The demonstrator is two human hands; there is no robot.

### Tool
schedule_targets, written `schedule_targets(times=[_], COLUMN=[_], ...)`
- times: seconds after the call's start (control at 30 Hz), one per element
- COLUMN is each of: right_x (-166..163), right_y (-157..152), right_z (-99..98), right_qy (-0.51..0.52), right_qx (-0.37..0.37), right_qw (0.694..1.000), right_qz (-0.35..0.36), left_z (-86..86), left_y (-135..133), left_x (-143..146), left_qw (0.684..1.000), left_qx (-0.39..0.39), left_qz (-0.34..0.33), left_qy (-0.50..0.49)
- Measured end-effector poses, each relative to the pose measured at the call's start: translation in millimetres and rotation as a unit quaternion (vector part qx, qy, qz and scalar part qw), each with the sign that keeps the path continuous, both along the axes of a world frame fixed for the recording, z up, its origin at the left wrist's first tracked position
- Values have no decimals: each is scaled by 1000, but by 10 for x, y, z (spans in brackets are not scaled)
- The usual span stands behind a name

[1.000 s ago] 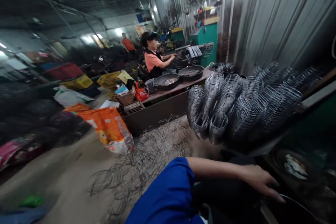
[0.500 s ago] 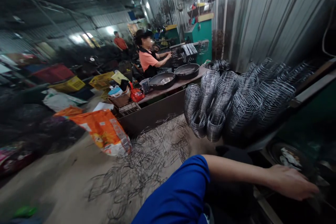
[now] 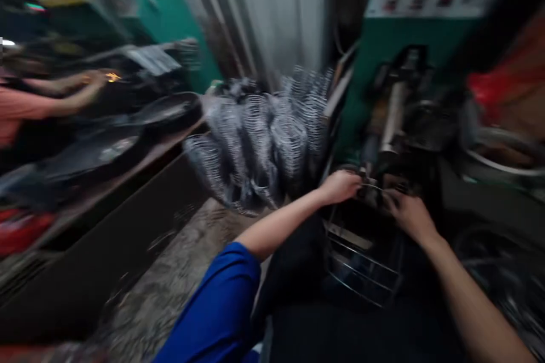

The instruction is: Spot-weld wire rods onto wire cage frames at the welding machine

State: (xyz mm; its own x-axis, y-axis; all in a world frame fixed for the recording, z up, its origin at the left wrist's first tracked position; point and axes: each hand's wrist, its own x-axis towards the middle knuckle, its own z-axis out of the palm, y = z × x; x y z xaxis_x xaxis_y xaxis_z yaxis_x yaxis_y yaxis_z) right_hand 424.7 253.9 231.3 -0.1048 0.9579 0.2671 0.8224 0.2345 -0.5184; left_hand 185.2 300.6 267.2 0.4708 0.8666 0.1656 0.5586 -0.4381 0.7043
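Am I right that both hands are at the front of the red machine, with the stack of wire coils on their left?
Not quite: the machine is green, not red. The head view shows both the left hand and right hand at its front, with the wire coils on their left.

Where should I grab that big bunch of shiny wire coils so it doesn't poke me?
Probably take one coil around its rounded middle, coming from the open floor side on the left. The machine blocks the right side. Their ends are too blurred to judge, so avoid those.
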Motion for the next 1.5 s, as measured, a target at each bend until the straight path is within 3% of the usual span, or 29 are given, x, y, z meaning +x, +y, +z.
schedule_targets(times=[0.1,0.17,0.37,0.5,0.83,1.5], right_x=[17,20,49,6,-110,-157], right_y=[69,105,116,149,238,273], right_z=[-20,-15,42,91,291,335], right_qy=[-28,-25,-29,-92,-189,-133], right_qx=[-34,-44,-40,-46,-130,-93], right_qw=[999,998,998,995,973,987], right_qz=[14,20,26,-1,-14,16], left_z=[-215,-265,-249,-240,-195,-229], left_y=[175,219,226,260,335,352], left_x=[52,61,76,70,9,-20], left_qw=[998,997,997,996,995,993], left_qx=[17,29,55,65,81,100], left_qz=[-64,-76,-59,-53,-49,-40], left_qy=[-6,-4,15,22,19,40])
